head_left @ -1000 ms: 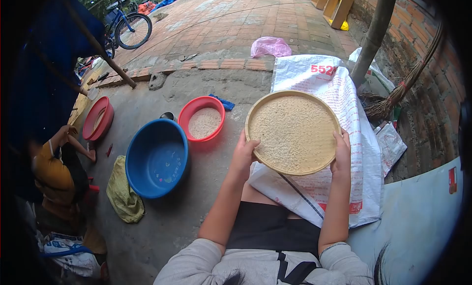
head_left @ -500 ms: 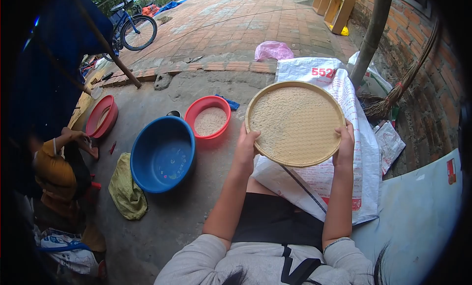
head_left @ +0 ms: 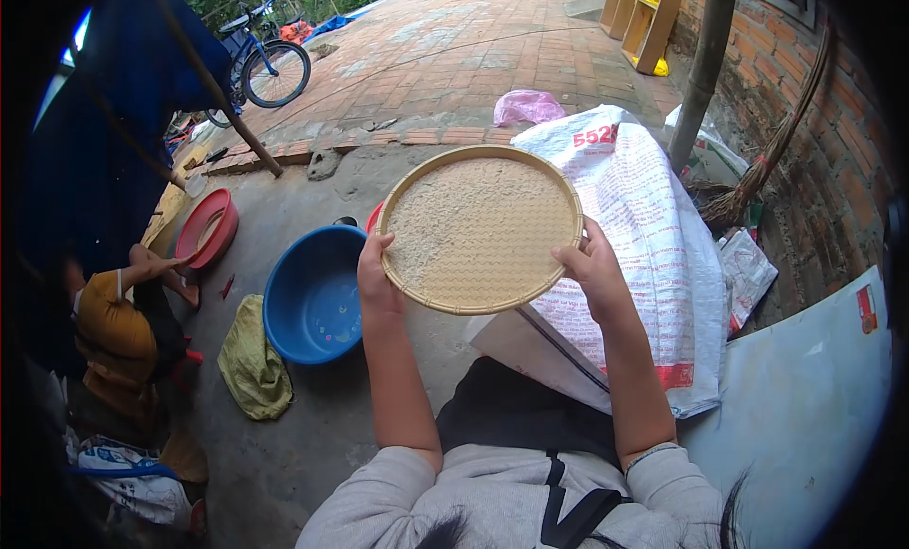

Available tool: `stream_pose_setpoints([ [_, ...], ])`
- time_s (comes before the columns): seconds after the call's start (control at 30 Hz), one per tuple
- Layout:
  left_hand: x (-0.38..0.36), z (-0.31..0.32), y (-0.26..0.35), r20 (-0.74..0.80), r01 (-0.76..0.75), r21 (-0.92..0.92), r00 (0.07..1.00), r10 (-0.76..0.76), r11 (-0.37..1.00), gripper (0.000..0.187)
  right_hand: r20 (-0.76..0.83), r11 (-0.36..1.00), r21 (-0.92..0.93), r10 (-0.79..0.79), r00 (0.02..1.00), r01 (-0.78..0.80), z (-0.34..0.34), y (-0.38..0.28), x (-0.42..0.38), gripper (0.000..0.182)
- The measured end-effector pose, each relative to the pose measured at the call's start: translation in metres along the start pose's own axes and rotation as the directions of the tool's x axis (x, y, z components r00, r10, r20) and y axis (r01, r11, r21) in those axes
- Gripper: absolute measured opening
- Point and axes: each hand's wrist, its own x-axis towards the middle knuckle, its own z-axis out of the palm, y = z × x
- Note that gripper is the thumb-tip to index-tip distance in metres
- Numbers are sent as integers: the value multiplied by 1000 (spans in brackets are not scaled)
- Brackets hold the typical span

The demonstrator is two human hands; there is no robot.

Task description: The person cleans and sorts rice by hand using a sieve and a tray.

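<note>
A round woven bamboo winnowing tray (head_left: 502, 255) is held up in front of me. Pale grain (head_left: 445, 203), which looks like rice, lies mostly over its left and far part, while the weave shows bare toward the near right. My left hand (head_left: 379, 274) grips the left rim, thumb on top. On the right rim my right hand (head_left: 597, 265) is closed the same way. Below and left of the tray stands a large blue basin (head_left: 317, 336). Behind the tray, a red basin (head_left: 373, 217) is almost wholly hidden.
A white printed sack (head_left: 653, 284) lies spread at my right, beside a pale sheet (head_left: 795, 397). A yellow-green sack (head_left: 254, 360) is left of the blue basin. At far left a person (head_left: 118, 322) sits by another red basin (head_left: 210, 229). A pole (head_left: 705, 75) stands right.
Both hands have moved the tray left, so it now covers most of the nearer red basin and uncovers more of the white sack. The seated person's arm has reached toward the far red basin.
</note>
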Motion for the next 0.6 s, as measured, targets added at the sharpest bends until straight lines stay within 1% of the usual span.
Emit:
stream_pose_setpoints([
  [0.07, 1, 9, -19, 24, 5, 31, 1000, -6, 1000, 46, -34, 997, 22, -69, 997, 70, -16, -10, 5, 53],
  [0.1, 0, 21, -29, 47, 11, 63, 999, -14, 998, 47, -125, 987, 102, -114, 985, 128, -20, -22, 4, 48],
  [0.17, -10, 51, -48, 30, 35, 88, 999, -38, 995, 48, -265, 963, 156, -172, 949, 218, -45, -23, 12, 44],
  [0.2, -15, 63, -52, 39, 36, 81, 998, -40, 996, 48, -297, 957, 185, -162, 941, 223, -53, -27, 12, 43],
  [0.23, -21, 74, -56, 50, 76, 122, 995, -83, 990, 47, -328, 950, 216, -147, 933, 225, -63, -30, 11, 42],
  [0.27, -24, 78, -59, 57, 117, 164, 990, -127, 979, 46, -327, 954, 224, -120, 937, 201, -70, -30, 12, 42],
  [0.3, -22, 76, -59, 59, 123, 164, 989, -134, 979, 46, -333, 954, 222, -118, 936, 199, -73, -26, 12, 42],
  [0.37, -14, 63, -56, 104, 132, 224, 982, -158, 966, 47, -289, 966, 216, -76, 954, 142, -73, -16, 10, 42],
  [0.4, -8, 57, -53, 84, 91, 184, 991, -108, 979, 44, -289, 972, 201, -64, 955, 126, -65, -10, 12, 43],
  [0.43, -4, 50, -45, 41, 72, 129, 996, -78, 989, 43, -265, 984, 162, -29, 964, 74, -56, -3, 9, 45],
  [0.47, 9, 27, -44, 70, 21, 114, 997, -29, 993, 42, -191, 989, 146, 28, 981, 0, -44, -2, 7, 50],
  [0.5, 14, 18, -37, 21, 17, 49, 1000, -18, 999, 43, -124, 993, 111, 55, 991, -42, -37, 6, 7, 56],
  [0.53, 19, 4, -35, 14, 3, 53, 1000, -4, 999, 45, -69, 993, 97, 72, 995, -65, -31, 12, 8, 61],
  [0.57, 23, -3, -33, 63, -14, 54, 998, 11, 998, 50, -55, 995, 44, 91, 994, -89, -27, 13, 9, 67],
  [0.6, 27, -5, -38, 66, -5, 61, 998, 1, 998, 50, -64, 994, 52, 95, 993, -92, -30, 16, 11, 67],
])
